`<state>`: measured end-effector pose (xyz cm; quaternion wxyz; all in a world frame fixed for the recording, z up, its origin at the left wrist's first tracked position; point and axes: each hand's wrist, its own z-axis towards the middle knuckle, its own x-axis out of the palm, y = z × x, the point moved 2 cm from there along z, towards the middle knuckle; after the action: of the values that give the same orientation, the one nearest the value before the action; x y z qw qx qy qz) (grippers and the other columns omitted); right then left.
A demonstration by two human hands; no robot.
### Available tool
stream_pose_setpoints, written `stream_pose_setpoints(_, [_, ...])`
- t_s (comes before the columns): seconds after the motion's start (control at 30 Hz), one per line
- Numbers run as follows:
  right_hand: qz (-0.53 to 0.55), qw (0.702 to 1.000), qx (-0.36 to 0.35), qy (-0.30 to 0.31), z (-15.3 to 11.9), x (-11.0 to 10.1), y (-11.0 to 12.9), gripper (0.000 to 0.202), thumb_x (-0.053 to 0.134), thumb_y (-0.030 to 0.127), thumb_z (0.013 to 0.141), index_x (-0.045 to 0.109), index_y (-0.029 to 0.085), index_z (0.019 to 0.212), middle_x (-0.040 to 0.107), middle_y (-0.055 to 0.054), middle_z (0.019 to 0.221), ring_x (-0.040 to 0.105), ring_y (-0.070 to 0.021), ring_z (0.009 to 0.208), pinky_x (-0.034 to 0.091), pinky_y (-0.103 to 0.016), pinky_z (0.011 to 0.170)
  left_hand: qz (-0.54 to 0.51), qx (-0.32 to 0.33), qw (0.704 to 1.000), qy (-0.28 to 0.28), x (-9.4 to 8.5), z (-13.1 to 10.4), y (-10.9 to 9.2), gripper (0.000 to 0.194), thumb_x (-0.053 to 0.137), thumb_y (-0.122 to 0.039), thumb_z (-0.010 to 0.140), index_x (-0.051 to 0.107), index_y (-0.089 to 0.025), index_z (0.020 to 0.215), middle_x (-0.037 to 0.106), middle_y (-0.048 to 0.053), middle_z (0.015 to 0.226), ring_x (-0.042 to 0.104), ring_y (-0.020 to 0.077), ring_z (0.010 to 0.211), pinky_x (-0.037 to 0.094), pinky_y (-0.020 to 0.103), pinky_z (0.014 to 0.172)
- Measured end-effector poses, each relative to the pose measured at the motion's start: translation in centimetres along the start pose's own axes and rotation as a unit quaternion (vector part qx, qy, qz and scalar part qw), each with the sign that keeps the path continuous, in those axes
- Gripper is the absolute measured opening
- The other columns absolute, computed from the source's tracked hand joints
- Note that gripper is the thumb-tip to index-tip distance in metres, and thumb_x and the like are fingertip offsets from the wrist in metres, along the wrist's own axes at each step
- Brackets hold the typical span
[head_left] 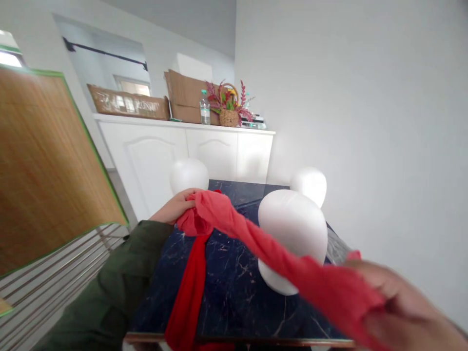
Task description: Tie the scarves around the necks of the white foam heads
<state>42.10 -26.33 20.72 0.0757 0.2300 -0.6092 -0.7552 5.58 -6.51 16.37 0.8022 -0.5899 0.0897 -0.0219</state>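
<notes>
The long red cloth of thin, soft fabric (pixel 256 239) is stretched in the air above the dark marble-patterned table (pixel 226 287). The left hand (pixel 173 207) grips 1 bunched end near the far left side of the table. The right hand (pixel 405 307) grips the other end close to the camera, where the picture is blurred. Between them the cloth is twisted into a loose band. 1 darker red tail hangs from the left bunch and falls over the near table edge.
</notes>
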Motion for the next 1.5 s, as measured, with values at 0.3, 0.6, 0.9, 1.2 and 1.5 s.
stream_pose_setpoints(0.3, [0.011, 0.992, 0.128, -0.001, 4.5, 9.6, -15.0, 0.026, 0.044, 0.010, 0.064, 0.055, 0.015, 0.087, 0.058, 0.001, 0.077, 0.053, -0.0128, 0.071, 0.040, -0.021, 0.063, 0.522, 0.153, 0.814, 0.202, 3.7, 2.8, -4.3, 0.043, 0.039, -0.014, 0.076, 0.060, -0.022, 0.112, 0.061, 0.001, 0.116, 0.054, 0.0169, 0.108, 0.034, 0.029, 0.098])
stream_pose_setpoints(0.6, [-0.122, 0.984, 0.128, -0.016, 4.1, 9.7, -18.2, 0.081, 0.066, 0.029, 0.062, 0.032, 0.014, 0.134, 0.045, -0.017, 0.130, 0.048, -0.0283, 0.113, 0.040, -0.040, 0.092, 0.438, 0.156, 0.870, 0.164, 3.9, 1.2, -11.3, 0.028, 0.056, -0.011, 0.060, 0.069, -0.024, 0.082, 0.067, -0.004, 0.079, 0.061, 0.0192, 0.077, 0.043, 0.024, 0.075])
stream_pose_setpoints(0.9, [0.151, 0.987, -0.019, -0.051, 11.6, 13.2, -12.9, 0.046, 0.065, 0.041, 0.069, 0.058, 0.017, 0.108, 0.064, -0.007, 0.108, 0.058, -0.0249, 0.101, 0.043, -0.042, 0.092, 0.444, 0.212, 0.834, 0.249, 7.1, -1.2, -10.2, 0.017, 0.055, -0.016, 0.069, 0.065, -0.024, 0.080, 0.062, 0.000, 0.082, 0.056, 0.0199, 0.081, 0.038, 0.028, 0.080])
stream_pose_setpoints(1.2, [0.021, 0.986, 0.017, -0.166, 18.0, 14.0, -16.9, 0.046, 0.061, 0.028, 0.069, 0.055, 0.016, 0.113, 0.060, -0.009, 0.113, 0.054, -0.0220, 0.105, 0.038, -0.038, 0.095, 0.465, 0.102, 0.873, 0.105, 5.5, 8.3, 1.2, 0.031, 0.044, -0.005, 0.073, 0.062, -0.019, 0.094, 0.053, 0.014, 0.122, 0.035, 0.0290, 0.124, 0.018, 0.049, 0.103])
stream_pose_setpoints(1.5, [-0.213, 0.923, 0.151, -0.281, -1.5, 4.2, -25.8, 0.026, 0.051, 0.044, 0.074, 0.052, 0.021, 0.061, 0.054, 0.000, 0.054, 0.051, -0.0166, 0.053, 0.040, -0.029, 0.053, 0.363, 0.074, 0.921, 0.121, 10.3, -3.1, 9.9, 0.062, 0.055, -0.017, 0.068, 0.044, -0.016, 0.128, 0.042, 0.017, 0.135, 0.036, 0.0302, 0.126, 0.023, 0.044, 0.107])
